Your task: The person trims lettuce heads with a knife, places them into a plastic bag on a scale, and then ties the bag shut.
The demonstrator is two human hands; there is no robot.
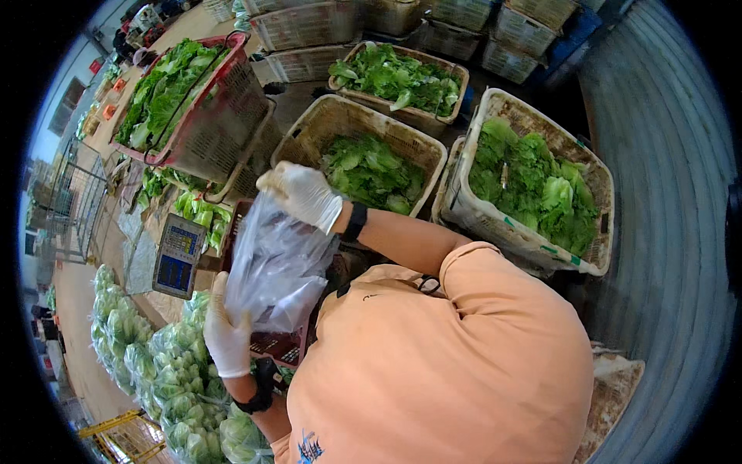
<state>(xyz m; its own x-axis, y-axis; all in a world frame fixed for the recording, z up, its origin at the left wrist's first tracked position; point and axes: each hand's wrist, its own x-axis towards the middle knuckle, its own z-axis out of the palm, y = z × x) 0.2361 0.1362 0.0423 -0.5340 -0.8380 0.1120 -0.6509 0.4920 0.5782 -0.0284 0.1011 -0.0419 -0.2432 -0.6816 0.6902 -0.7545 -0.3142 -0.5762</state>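
Between my two hands hangs a clear plastic bag (278,261), above a dark red plastic crate (284,346). My right hand (307,194), in a white glove, has its fingers closed on the bag's upper end. Lower down, my gloved left hand (229,333) grips the bag's near side between thumb and fingers. The bag looks thin and crumpled, and I see no vegetable inside it. A digital scale display (178,255) stands just beyond my left hand. Part of the crate is hidden behind the bag.
Leafy greens fill a red-rimmed basket (226,116) and lie in pale crates (290,130), (487,194) and a rear crate (394,107). Bagged lettuces (179,371) are piled at lower left. Stacked crates (307,29) stand behind; a corrugated metal wall (655,174) runs along the right.
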